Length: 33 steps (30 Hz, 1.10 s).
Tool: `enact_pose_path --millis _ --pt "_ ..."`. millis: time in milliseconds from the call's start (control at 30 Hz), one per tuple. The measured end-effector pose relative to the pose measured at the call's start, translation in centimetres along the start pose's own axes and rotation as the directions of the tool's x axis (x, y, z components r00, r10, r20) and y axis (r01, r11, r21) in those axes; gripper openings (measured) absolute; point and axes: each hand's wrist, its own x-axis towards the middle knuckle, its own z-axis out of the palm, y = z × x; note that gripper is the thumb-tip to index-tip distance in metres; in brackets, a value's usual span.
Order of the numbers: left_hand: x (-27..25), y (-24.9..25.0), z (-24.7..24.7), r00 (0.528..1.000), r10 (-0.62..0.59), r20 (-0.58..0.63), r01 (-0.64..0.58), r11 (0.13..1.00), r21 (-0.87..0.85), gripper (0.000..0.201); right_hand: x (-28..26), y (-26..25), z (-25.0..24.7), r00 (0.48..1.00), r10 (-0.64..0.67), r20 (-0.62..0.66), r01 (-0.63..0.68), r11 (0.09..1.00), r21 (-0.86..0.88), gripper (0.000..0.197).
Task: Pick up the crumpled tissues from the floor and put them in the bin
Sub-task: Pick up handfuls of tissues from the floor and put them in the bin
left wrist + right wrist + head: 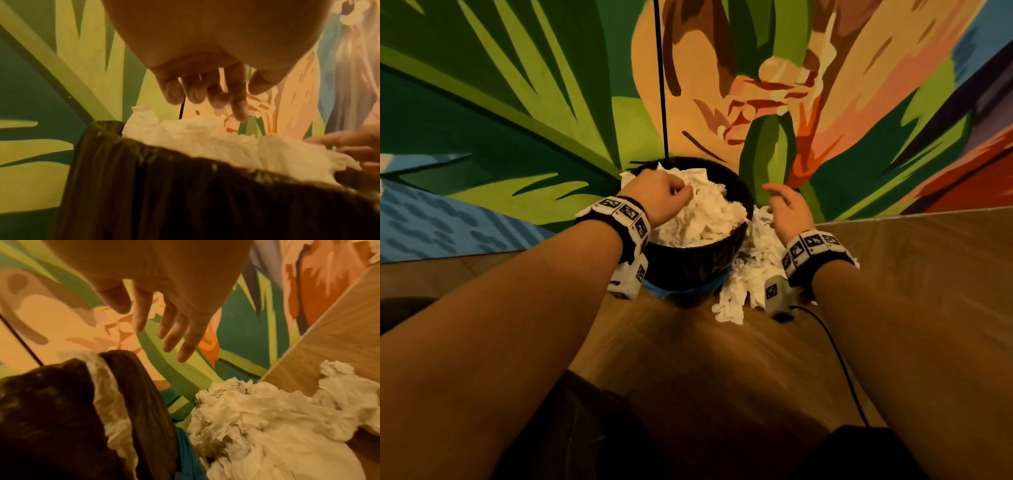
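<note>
Against the painted leaf-and-flower wall [517, 102], on the wooden floor [705, 359], stands the black-lined bin [688, 267], heaped to the rim with white crumpled tissues [698, 219]. Just right of it, touching its side, 1 loose pile of tissues [746, 274] lies on the floor. Over the bin the left hand [657, 195] hovers with fingers curled, touching the heap; whether it grips any tissue cannot be told. Above the floor pile, the right hand [787, 209] is spread wide, holding nothing.
</note>
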Motion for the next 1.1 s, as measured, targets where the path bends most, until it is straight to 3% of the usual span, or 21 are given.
enact_pose_path --millis 100,167,233,333,433,500,667,800,867,933,1000,1033,1067,1100 --pt "0.3 -0.3 -0.2 0.975 0.010 -0.224 0.006 0.998 0.069 0.030 -0.4 0.6 -0.6 0.992 0.117 -0.039 -0.115 0.992 0.059 0.024" --pt "0.3 -1.0 -0.1 0.953 -0.090 -0.290 0.135 0.981 0.138 0.036 -1.1 1.0 -0.5 0.979 0.195 0.054 -0.200 0.973 0.119 0.026" --pt "0.1 -1.7 0.1 0.940 -0.228 -0.256 0.272 0.950 0.152 0.048 -1.9 1.4 -0.2 0.936 0.279 0.213 -0.315 0.935 0.163 0.038" --pt "-0.1 -2.3 0.7 0.935 -0.353 -0.032 0.352 0.916 0.190 0.069 -2.7 1.5 0.2 0.903 0.297 0.311 -0.355 0.923 0.150 0.040" --pt "-0.5 -2.2 1.3 0.914 -0.347 0.209 0.303 0.928 0.216 0.073 -2.8 0.7 0.1 0.933 0.212 0.293 -0.271 0.946 0.180 0.013" --pt "-0.6 -1.9 1.8 0.899 -0.332 0.287 0.265 0.932 0.247 0.068 -2.3 0.0 -0.1 0.963 0.157 0.221 -0.200 0.961 0.189 0.011" --pt "-0.7 -1.4 2.2 0.884 -0.318 0.343 0.184 0.911 0.369 0.060 -1.0 -3.1 -0.1 0.999 0.039 0.020 -0.042 0.985 0.166 0.013" --pt "-0.7 -1.3 2.2 0.880 -0.312 0.358 0.154 0.901 0.405 0.052 -0.3 -6.6 1.8 0.983 -0.154 -0.096 0.168 0.971 0.170 0.011" --pt "-0.7 -1.2 2.3 0.881 -0.309 0.359 0.153 0.903 0.401 0.050 -0.4 -7.9 3.4 0.964 -0.252 -0.086 0.260 0.962 0.086 0.012" --pt "-0.6 -1.2 2.6 0.879 -0.320 0.353 0.160 0.896 0.414 0.051 -0.4 -7.9 4.8 0.952 -0.292 0.093 0.305 0.931 -0.201 0.006" --pt "-0.6 -1.2 2.4 0.868 -0.380 0.319 0.196 0.854 0.482 0.056 -1.0 -6.9 5.7 0.937 -0.141 0.321 0.324 0.698 -0.638 0.019" --pt "-0.6 -1.3 2.3 0.865 -0.402 0.299 0.214 0.837 0.504 0.057 -1.2 -6.4 5.9 0.931 -0.073 0.358 0.330 0.592 -0.735 0.023" --pt "-0.6 -1.4 2.2 0.870 -0.405 0.282 0.221 0.831 0.510 0.059 -1.4 -5.8 5.9 0.929 -0.056 0.366 0.332 0.560 -0.759 0.025" --pt "-0.5 -1.5 2.0 0.878 -0.398 0.266 0.227 0.835 0.501 0.060 -1.6 -5.4 5.8 0.929 -0.082 0.361 0.338 0.586 -0.737 0.026"
